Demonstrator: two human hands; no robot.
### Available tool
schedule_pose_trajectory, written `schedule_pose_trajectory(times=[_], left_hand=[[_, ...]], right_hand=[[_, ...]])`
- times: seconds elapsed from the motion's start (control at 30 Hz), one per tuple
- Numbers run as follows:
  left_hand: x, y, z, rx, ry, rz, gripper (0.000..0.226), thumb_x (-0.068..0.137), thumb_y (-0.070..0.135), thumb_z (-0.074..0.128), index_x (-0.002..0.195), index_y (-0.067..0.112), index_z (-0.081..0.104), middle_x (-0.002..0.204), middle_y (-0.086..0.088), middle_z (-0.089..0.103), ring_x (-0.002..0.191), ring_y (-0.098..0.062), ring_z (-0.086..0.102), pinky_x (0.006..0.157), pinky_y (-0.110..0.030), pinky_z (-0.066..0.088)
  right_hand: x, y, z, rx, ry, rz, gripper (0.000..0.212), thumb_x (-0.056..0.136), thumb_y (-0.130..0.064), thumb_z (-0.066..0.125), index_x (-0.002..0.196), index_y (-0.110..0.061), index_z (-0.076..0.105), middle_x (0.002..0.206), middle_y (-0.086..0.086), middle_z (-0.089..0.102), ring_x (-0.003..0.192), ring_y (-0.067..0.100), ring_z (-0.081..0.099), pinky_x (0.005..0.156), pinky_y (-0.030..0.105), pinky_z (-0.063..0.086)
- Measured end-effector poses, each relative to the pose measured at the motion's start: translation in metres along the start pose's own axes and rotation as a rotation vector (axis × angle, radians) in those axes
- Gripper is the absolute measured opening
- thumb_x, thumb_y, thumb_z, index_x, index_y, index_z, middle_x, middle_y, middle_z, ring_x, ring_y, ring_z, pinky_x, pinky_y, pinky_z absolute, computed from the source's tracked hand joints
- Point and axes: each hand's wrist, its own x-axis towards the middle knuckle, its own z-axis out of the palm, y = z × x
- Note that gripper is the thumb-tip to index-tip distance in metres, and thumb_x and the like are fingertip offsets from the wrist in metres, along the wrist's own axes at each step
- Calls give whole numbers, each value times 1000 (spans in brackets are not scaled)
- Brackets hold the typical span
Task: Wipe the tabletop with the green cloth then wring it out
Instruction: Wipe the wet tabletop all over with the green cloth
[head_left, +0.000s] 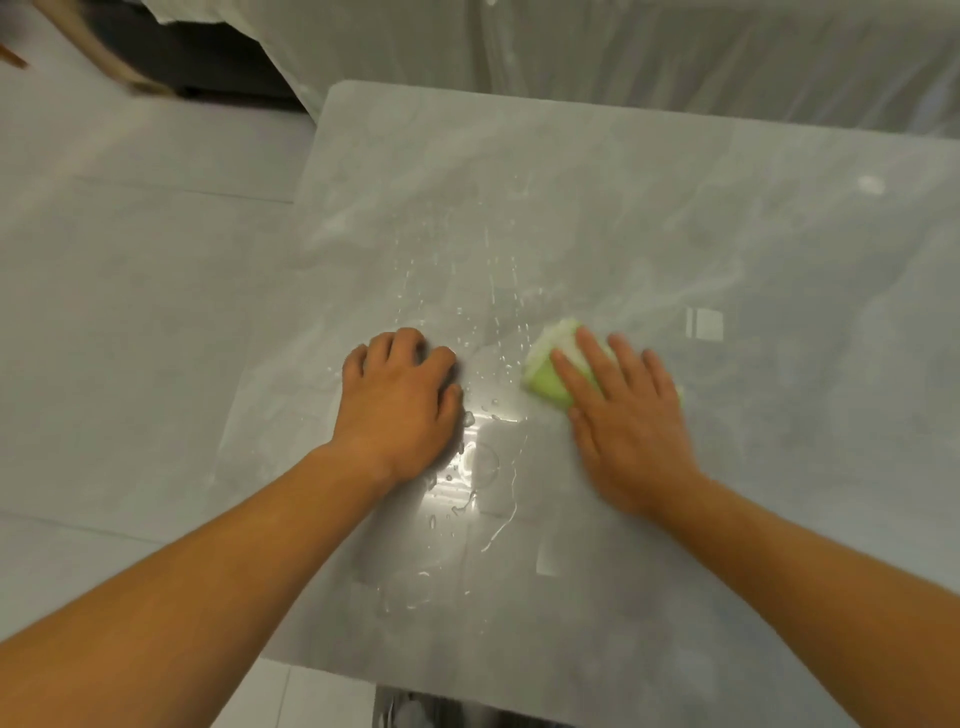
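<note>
Far left is pale floor (130, 312), well below the table (675, 218), whose grey glossy top fills the middle and right of the view.

The left hand (402, 400) rests on the tabletop near its left edge, fingers curled under and bunched together, knuckles up; it holds nothing and looks to be bracing the body.

Just right of that hand lies water (483, 467): a shallow puddle under the glare near the wrist, with streaks and beads running away up the surface between the two hands.

Right of the water is the cloth (545, 374), green with a paler face, folded into a small pad and flat on the top. The right hand (628, 415) lies over it, palm down, fingers spread and straight, pressing it to the surface rather than pinching it; the cloth's left end shows beyond the fingertips, and a sliver peeks out at the hand's right side.

Judging from this, wiping is under way and the puddle is not yet taken up; wringing is still to come.

Risks: a flat palm has no real hold, so a quick sweep could let the pad slip out or unfold. Pushing leftward could drive water over the near left edge onto the floor. The braced left hand sits in the wet and could skid on the gloss
</note>
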Motion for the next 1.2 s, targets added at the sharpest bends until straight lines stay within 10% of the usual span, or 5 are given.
schedule_pose_trajectory(times=[0.17, 0.4, 0.63, 0.87, 1.2], left_hand=[[28, -7, 1, -81, -20, 61, 40, 95, 42, 36, 124, 20, 53, 152, -10, 31, 146, -32, 18, 119, -50, 14], [104, -21, -21, -28, -58, 89, 55, 99, 43, 35, 150, 25, 24, 165, -10, -1, 151, -31, -6, 121, -50, 0], [171, -38, -36, 43, -86, 151, 62, 100, 50, 27, 156, 31, 8, 165, -8, -11, 150, -30, -14, 121, -52, -5], [180, -48, -26, 62, -76, 170, 65, 99, 56, 22, 156, 35, 0, 165, -5, -15, 150, -29, -19, 120, -52, -8], [183, -51, -21, -13, -28, 187, 65, 97, 56, 25, 156, 36, 6, 165, -5, -10, 150, -29, -18, 119, -52, -10]], right_hand=[[81, 8, -6, 53, 61, 353, 60, 98, -38, 25, 157, -27, 22, 167, 6, 17, 149, 39, 21, 120, 56, 16], [32, -15, -3, 28, -2, -24, 58, 99, -34, 43, 155, -31, 30, 166, 0, 22, 150, 35, 25, 119, 56, 22], [160, 15, -15, 59, 85, 431, 58, 99, -39, 25, 156, -29, 24, 167, 4, 18, 150, 37, 20, 120, 54, 15], [101, 6, -19, 15, -47, 15, 57, 101, -36, 36, 157, -31, 28, 166, 1, 20, 151, 34, 23, 120, 54, 21], [241, 19, -27, 18, 62, 353, 58, 100, -40, 24, 157, -29, 24, 167, 4, 17, 150, 37, 21, 119, 52, 18]])
